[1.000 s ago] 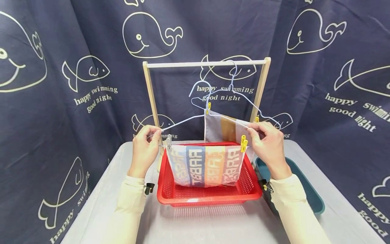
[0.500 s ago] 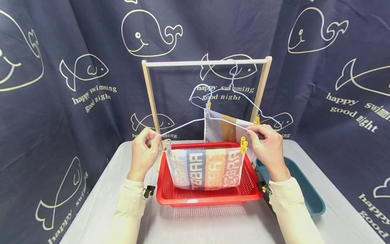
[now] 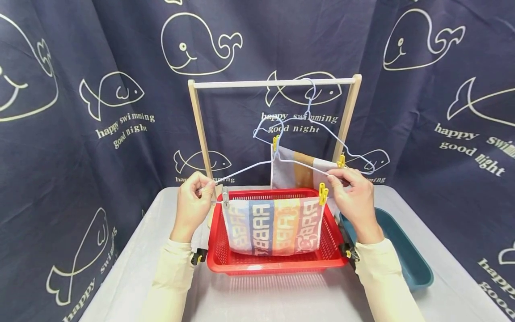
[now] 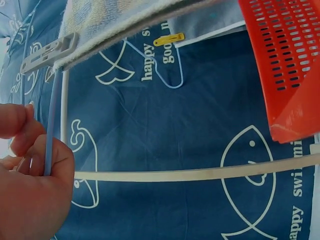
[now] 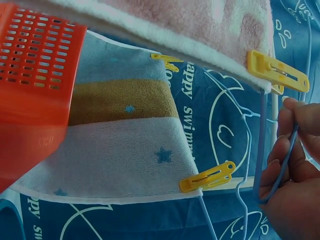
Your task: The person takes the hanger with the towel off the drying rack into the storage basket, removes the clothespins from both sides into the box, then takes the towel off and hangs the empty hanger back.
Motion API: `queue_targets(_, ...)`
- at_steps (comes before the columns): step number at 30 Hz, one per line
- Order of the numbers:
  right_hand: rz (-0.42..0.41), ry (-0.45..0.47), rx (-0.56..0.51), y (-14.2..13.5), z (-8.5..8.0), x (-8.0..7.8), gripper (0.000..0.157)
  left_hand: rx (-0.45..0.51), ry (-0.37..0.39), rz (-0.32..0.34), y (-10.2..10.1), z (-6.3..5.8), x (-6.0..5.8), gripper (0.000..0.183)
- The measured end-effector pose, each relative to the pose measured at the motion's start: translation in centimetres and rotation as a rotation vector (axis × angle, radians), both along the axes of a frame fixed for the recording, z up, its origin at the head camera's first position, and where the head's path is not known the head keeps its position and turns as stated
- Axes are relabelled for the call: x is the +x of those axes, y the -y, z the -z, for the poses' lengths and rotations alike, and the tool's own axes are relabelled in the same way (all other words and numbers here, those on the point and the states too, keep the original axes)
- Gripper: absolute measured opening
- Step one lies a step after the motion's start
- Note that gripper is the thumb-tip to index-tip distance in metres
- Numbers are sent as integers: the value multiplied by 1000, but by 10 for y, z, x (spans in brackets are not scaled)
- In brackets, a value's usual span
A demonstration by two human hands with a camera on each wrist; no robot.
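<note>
Between both hands a light blue wire hanger is held up above the red basket. My left hand pinches its left end; my right hand grips its right end. From the lower bar hangs a striped towel with mirrored lettering. A grey clothespin fastens its left corner and a yellow clothespin its right; the left wrist view shows the grey clothespin close to the fingers. The towel's lower part hangs within the outline of the red basket. The hanger's hook points up, in front of the rack.
Behind, a wooden rack with a white bar carries a second hanger. On that hangs a grey, brown and white towel, clipped with yellow clothespins. A teal bin stands right of the basket on the white-covered table.
Both hands have lowered the hanger and towel slightly toward the basket. The hook has turned, so its curve now looks rounder and opens more to the left. Both hands keep their hold.
</note>
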State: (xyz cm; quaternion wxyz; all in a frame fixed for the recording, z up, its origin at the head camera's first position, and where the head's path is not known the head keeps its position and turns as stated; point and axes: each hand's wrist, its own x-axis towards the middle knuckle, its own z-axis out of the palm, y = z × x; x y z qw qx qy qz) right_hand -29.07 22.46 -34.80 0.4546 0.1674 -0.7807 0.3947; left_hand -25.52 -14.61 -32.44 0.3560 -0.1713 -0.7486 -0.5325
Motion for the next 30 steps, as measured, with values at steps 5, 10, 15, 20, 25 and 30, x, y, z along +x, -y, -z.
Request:
queue_targets(5, 3, -8, -11, 2, 0, -1, 11, 15, 2, 7, -2, 0, 1, 9)
queue_targets(10, 21, -9, -16, 1, 1, 0, 12, 28, 2, 15, -3, 0, 0, 9)
queue_targets(15, 22, -5, -19, 1, 3, -1, 11, 27, -5, 22, -4, 0, 1, 10)
queue_targets(20, 26, 3, -16, 1, 5, -1, 10, 26, -13, 37, -4, 0, 1, 11)
queue_targets(25, 22, 7, -14, 1, 5, 0, 12, 43, -21, 48, -4, -2, 2, 11)
queue_targets(30, 52, -20, -32, 2, 1, 4, 21, 43, -21, 43, -5, -3, 4, 12)
